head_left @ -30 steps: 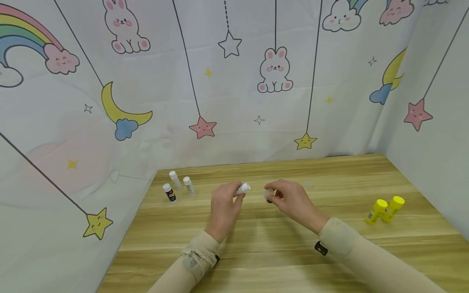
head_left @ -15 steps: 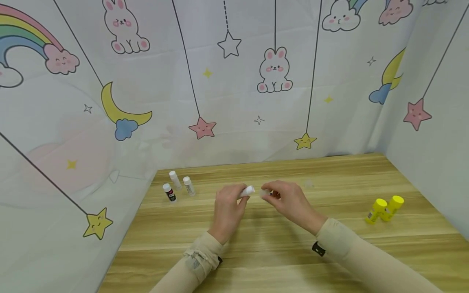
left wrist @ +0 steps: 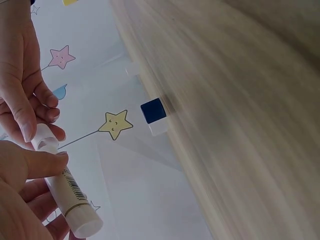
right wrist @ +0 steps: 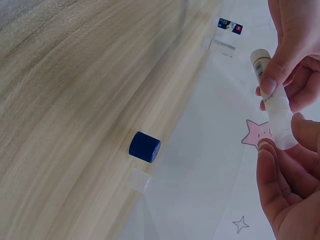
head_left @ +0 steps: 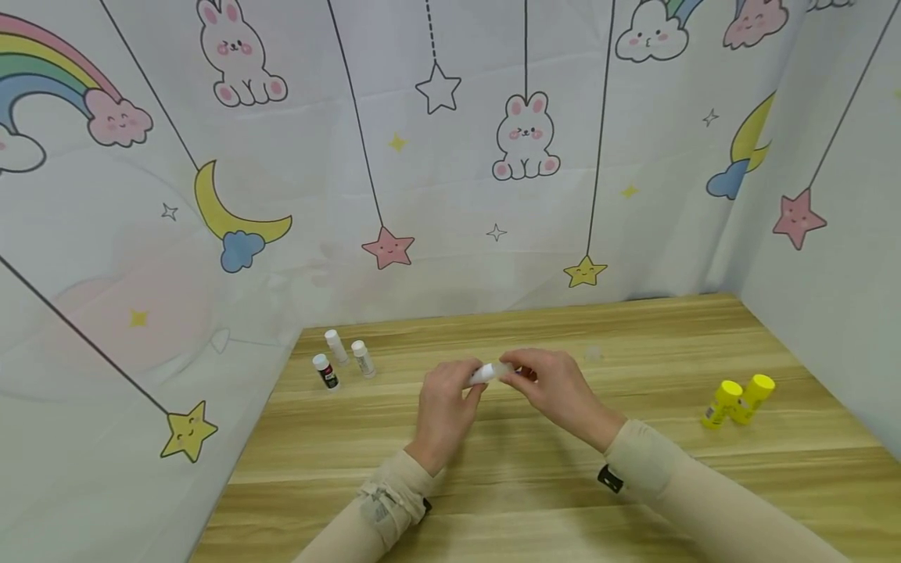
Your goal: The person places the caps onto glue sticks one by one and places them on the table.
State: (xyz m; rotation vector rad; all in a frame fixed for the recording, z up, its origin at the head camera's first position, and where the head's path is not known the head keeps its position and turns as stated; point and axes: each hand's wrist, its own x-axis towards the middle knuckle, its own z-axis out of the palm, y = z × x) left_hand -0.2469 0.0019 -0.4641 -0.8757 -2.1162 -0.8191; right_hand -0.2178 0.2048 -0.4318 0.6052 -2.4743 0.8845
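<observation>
In the head view my left hand (head_left: 446,399) grips a white glue stick (head_left: 482,374) by its tube, its end tilted toward the right hand. The right hand (head_left: 556,387) pinches a translucent white cap (head_left: 503,371) against that end with thumb and fingertips. In the right wrist view the clear cap (right wrist: 284,138) meets the stick end to end, in line with the tube (right wrist: 272,95). A barcode shows on the tube (left wrist: 67,192) in the left wrist view. Beyond the hands a dark blue cap (right wrist: 145,147) lies on the table, near a small translucent piece (right wrist: 139,180).
At the back left stand two white glue sticks (head_left: 363,360) (head_left: 336,347) and one with a dark label (head_left: 326,372). Two yellow glue sticks (head_left: 722,404) (head_left: 754,399) stand at the right. A translucent piece (head_left: 594,353) lies toward the back; a printed curtain (head_left: 450,195) hangs behind the table.
My left hand has moved right with the glue stick, closing the gap to the cap. The right hand has turned the cap toward the stick, and the two now meet.
</observation>
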